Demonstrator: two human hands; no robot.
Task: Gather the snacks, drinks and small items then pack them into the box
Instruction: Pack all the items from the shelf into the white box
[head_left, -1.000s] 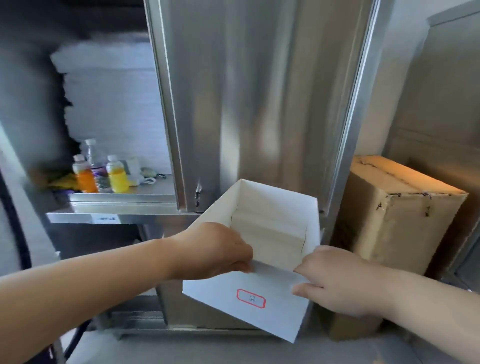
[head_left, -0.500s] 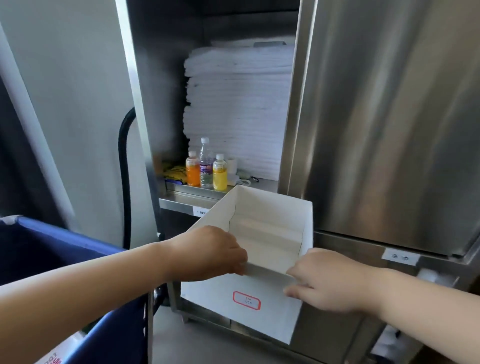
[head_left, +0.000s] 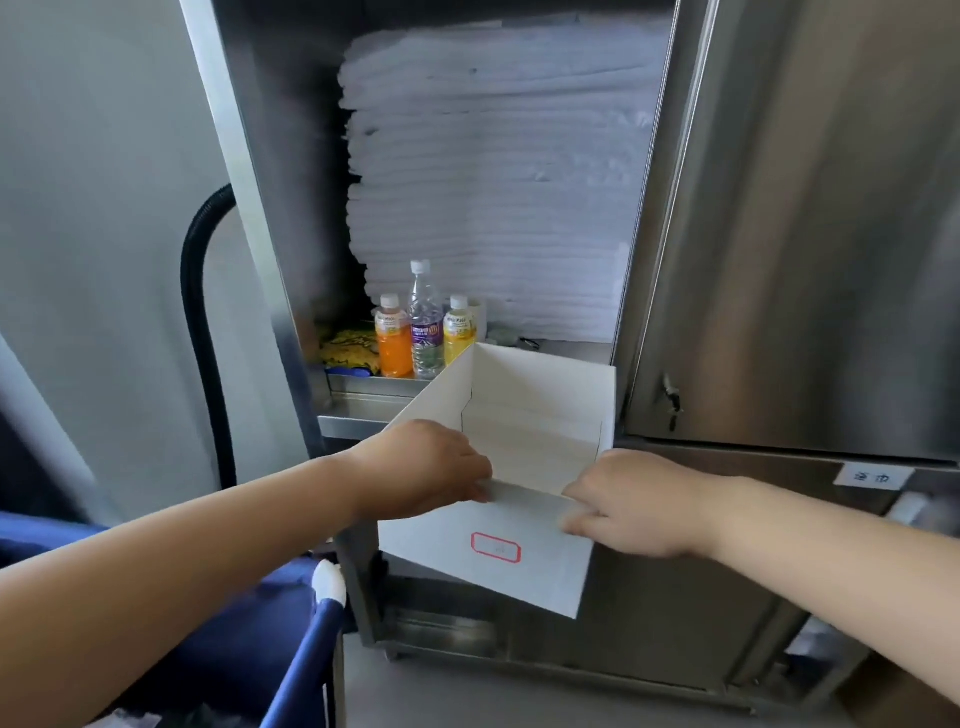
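While the person stands at the open steel cabinet, the white box is held up in the air before it, open top tipped toward them. It is clear of the floor, and its far corner lies in front of the shelf. The left hand has its grip clamped on the near wall at the left corner, fingers curled over the rim. The right hand does the same at the right corner, fingers folded down over the edge. A red-outlined label shows on the near wall between the two hands.

On the shelf stand three drinks in a tight row: an orange drink, a clear water bottle and a yellow drink, the last partly behind the box's corner. A yellow snack packet lies just left of them. Some small items sit behind the yellow drink, too blurred to name. A tall stack of white towels fills the space behind. The cabinet door stands open to the right. A black hose runs up the left side, and a blue cart is low on the left.
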